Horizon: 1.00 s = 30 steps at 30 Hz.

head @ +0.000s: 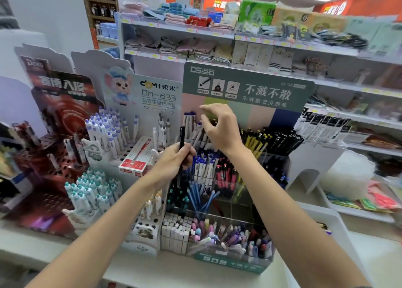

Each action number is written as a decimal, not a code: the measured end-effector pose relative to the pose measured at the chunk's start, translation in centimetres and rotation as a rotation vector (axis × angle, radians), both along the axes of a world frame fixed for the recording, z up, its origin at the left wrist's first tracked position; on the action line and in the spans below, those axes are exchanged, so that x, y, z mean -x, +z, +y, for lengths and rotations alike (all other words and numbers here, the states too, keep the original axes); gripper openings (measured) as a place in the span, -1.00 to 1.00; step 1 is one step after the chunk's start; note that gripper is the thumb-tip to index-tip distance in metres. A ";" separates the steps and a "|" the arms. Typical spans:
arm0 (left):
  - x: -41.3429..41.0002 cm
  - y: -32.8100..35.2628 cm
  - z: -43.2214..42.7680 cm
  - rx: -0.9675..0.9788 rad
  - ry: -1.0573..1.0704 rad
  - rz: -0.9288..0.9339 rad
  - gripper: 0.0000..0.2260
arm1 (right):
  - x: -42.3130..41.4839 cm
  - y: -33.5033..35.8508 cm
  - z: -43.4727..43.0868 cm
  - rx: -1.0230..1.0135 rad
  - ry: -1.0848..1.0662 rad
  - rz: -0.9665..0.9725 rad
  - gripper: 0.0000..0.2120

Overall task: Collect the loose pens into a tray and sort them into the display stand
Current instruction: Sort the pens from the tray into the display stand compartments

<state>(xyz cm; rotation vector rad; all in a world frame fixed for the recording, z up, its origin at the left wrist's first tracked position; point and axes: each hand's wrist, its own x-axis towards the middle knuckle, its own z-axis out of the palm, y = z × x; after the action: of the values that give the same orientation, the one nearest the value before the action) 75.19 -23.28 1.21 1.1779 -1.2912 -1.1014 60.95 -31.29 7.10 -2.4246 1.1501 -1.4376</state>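
Sorting pens at the clear acrylic display stand

Mid-frame, our left hand grips a slim black pen upright; our right hand pinches, contents unclear, above white pens.

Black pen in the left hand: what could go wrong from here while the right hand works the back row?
1. The black pen is held upright in the left hand over packed blue-capped pens; lowering it could knock them askew.
2. The right hand reaches across the yellow and black pens; its forearm might brush them.
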 end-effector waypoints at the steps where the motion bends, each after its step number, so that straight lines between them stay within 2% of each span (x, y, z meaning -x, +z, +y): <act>1: 0.8 0.2 -0.3 0.027 -0.017 0.017 -0.73 | 0.8 0.4 0.8 -0.069 0.049 -0.044 -0.79; 5: 4.8 0.6 -1.4 0.105 -0.095 -0.007 -0.72 | 4.4 0.6 3.3 -0.268 0.132 -0.027 -0.78; 9: 9.8 0.7 -1.9 0.120 -0.176 -0.016 -0.75 | 8.6 0.4 3.9 -0.285 0.118 -0.091 -0.81; 11: 11.8 0.3 -2.4 0.110 -0.167 -0.021 -0.87 | 11.1 0.7 4.0 -0.226 0.038 -0.176 -0.81; 16: 14.0 -1.0 -3.0 0.045 -0.053 0.009 -0.87 | 17.4 2.9 3.7 -0.001 -0.169 -0.407 -0.86; 21: 15.2 -0.7 -2.3 0.017 -0.044 0.022 -0.89 | 20.8 4.6 2.1 0.173 -0.285 -0.484 -0.90; 25: 15.7 -1.1 -1.7 0.030 -0.010 -0.045 -0.90 | 21.0 3.0 0.6 0.168 -0.283 -0.396 -0.90; 30: 15.7 -2.2 -0.8 0.014 0.031 -0.106 -0.91 | 20.9 -2.2 -1.3 0.028 -0.272 -0.063 -0.88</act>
<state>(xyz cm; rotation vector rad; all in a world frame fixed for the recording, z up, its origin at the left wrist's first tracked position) 59.51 -24.13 -1.02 1.2559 -1.3552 -1.0178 40.05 -32.60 4.86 -2.2910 1.5020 -1.5987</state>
